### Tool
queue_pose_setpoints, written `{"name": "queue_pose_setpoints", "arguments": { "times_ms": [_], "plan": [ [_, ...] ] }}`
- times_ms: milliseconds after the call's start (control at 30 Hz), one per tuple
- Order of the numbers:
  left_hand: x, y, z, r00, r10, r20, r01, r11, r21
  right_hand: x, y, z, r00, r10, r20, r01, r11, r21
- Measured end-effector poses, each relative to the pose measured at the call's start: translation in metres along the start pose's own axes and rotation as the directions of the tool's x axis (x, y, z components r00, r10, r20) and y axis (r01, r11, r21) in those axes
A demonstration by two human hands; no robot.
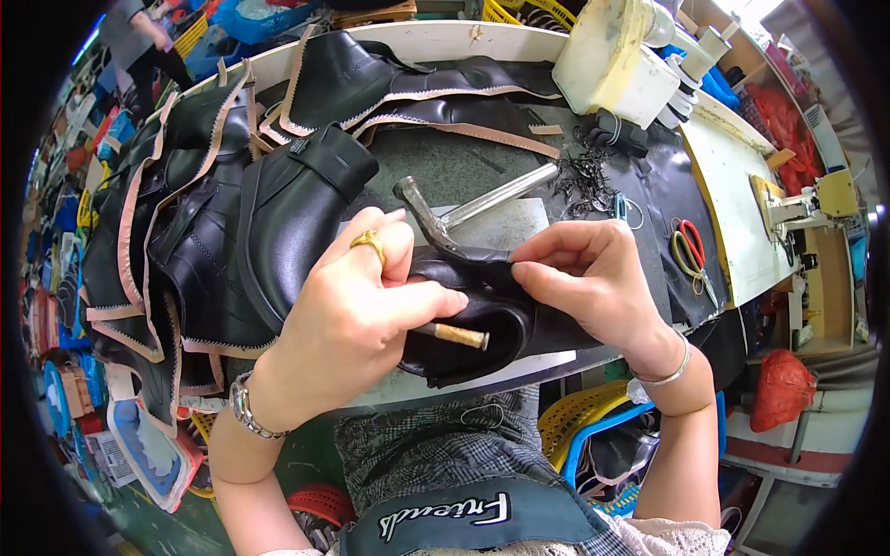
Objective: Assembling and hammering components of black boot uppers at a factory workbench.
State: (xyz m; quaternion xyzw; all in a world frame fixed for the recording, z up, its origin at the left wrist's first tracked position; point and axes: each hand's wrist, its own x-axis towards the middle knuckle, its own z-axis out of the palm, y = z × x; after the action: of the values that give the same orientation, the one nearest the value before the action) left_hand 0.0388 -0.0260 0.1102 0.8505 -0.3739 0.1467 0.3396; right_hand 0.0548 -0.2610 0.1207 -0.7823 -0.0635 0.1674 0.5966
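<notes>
A black leather boot upper lies at the table's near edge, its round opening facing me. My right hand pinches the upper's top edge between thumb and fingertips. My left hand is closed at the upper's left side, thumb against the leather. Under that thumb sticks out a thin rod-like tool with a gold-brown end; the rest is hidden in the hand. Just beyond lies a metal hammer with a curved head, touching or close to the upper. Another black boot upper with a strap stands left of my left hand.
Several black leather pieces with tan zigzag edges are piled left and far. Black scraps, a white container and red-yellow-handled scissors lie to the right. A sewing machine stands far right; yellow baskets sit below the table.
</notes>
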Motion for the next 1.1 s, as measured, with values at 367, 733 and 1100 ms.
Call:
{"name": "queue_pose_setpoints", "arguments": {
  "times_ms": [367, 733, 1100],
  "plan": [
    [0.0, 0.001, 0.002, 0.998, 0.028, 0.062, -0.026, 0.999, -0.026, 0.008, 0.01, -0.008, 0.991, 0.078, 0.105, -0.095, 0.981, 0.17],
    [0.004, 0.017, 0.0, 0.981, -0.139, 0.136, 0.13, 0.989, 0.071, 0.006, 0.011, -0.011, 0.989, 0.088, 0.122, -0.107, 0.981, 0.16],
    [0.002, 0.021, 0.002, 0.986, -0.11, 0.125, 0.098, 0.99, 0.1, 0.006, -0.006, -0.008, 0.987, -0.063, 0.149, 0.075, 0.995, -0.071]
  ]
}}
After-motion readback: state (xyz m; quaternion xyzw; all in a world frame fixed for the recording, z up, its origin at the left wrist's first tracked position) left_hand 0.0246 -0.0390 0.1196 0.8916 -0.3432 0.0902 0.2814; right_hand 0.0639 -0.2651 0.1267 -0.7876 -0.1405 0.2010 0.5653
